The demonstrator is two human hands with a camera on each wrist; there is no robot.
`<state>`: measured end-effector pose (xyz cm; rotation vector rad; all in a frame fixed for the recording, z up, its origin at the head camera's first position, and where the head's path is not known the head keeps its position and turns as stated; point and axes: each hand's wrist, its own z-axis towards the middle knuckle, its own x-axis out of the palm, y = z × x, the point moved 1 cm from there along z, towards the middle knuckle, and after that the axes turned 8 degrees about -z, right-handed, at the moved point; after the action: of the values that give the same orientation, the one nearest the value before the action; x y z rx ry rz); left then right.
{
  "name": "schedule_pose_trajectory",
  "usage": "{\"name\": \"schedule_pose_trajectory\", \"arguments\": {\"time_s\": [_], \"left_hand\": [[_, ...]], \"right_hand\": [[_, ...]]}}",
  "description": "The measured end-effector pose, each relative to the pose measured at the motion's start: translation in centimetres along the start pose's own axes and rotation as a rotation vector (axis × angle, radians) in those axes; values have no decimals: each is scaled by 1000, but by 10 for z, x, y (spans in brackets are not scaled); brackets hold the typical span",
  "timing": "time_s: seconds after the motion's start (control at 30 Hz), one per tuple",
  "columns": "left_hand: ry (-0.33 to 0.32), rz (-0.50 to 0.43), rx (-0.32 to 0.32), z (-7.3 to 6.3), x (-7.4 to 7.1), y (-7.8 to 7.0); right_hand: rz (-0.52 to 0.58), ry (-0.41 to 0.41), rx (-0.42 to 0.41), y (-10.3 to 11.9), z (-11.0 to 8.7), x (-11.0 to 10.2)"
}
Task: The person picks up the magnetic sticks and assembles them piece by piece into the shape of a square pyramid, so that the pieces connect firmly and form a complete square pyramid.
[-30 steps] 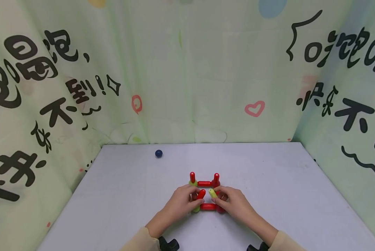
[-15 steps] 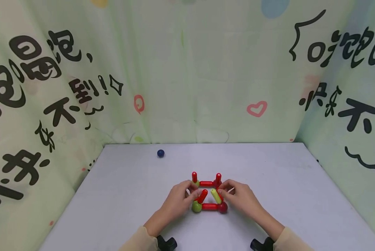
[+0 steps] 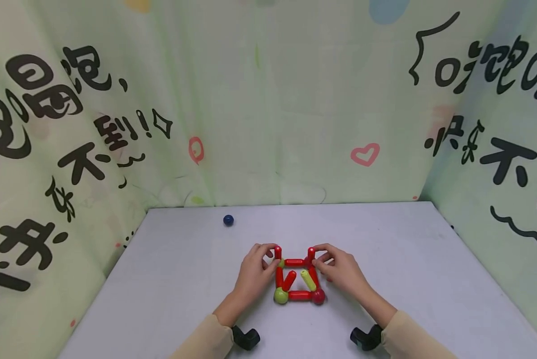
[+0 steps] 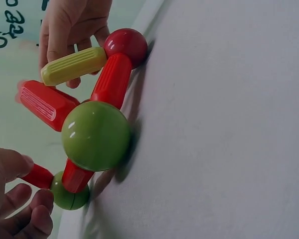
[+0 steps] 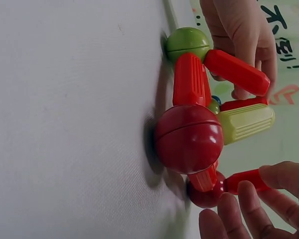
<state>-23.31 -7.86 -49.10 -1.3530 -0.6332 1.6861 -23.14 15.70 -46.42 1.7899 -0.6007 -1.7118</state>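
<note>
A square frame of red rods and balls lies on the table, with a green ball (image 3: 280, 295) at front left and a dark red ball (image 3: 318, 296) at front right. From these rise a red rod (image 3: 289, 280) and a yellow-green rod (image 3: 308, 280), both leaning inward. My left hand (image 3: 255, 269) pinches the upright red rod (image 4: 37, 176) on the back green ball (image 4: 70, 191). Opposite it, my right hand (image 3: 343, 270) pinches the upright red rod (image 5: 246, 181) on the back dark red ball (image 5: 207, 190).
A dark blue ball (image 3: 228, 220) rests near the back edge of the white table (image 3: 183, 269). Pale green curtains (image 3: 272, 124) with black lettering stand behind the table and at both sides. A black wrist mount (image 3: 246, 338) sits below each sleeve.
Both hands have moved back from the front leaning rods, letting them go, to the two upright rods at the back. The front balls and side rods are now uncovered.
</note>
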Motion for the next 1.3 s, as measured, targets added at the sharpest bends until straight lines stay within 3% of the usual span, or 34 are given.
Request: {"name": "schedule_pose_trajectory", "arguments": {"time_s": [0.27, 0.63, 0.87, 1.07, 1.2, 1.3], "left_hand": [[74, 5, 27, -1, 9, 0], [81, 92, 99, -4, 14, -7], [104, 160, 131, -7, 18, -8], [139, 124, 101, -7, 14, -7], [159, 114, 40, -1, 3, -2], [137, 130, -1, 5, -8, 4]], "right_hand": [[0, 10, -58, 2, 0, 5], [-110, 7, -97, 11, -2, 13], [-126, 28, -98, 12, 1, 15], [-112, 33, -104, 9, -1, 13], [-77, 41, -77, 5, -5, 8], [-74, 46, -47, 3, -9, 5]]}}
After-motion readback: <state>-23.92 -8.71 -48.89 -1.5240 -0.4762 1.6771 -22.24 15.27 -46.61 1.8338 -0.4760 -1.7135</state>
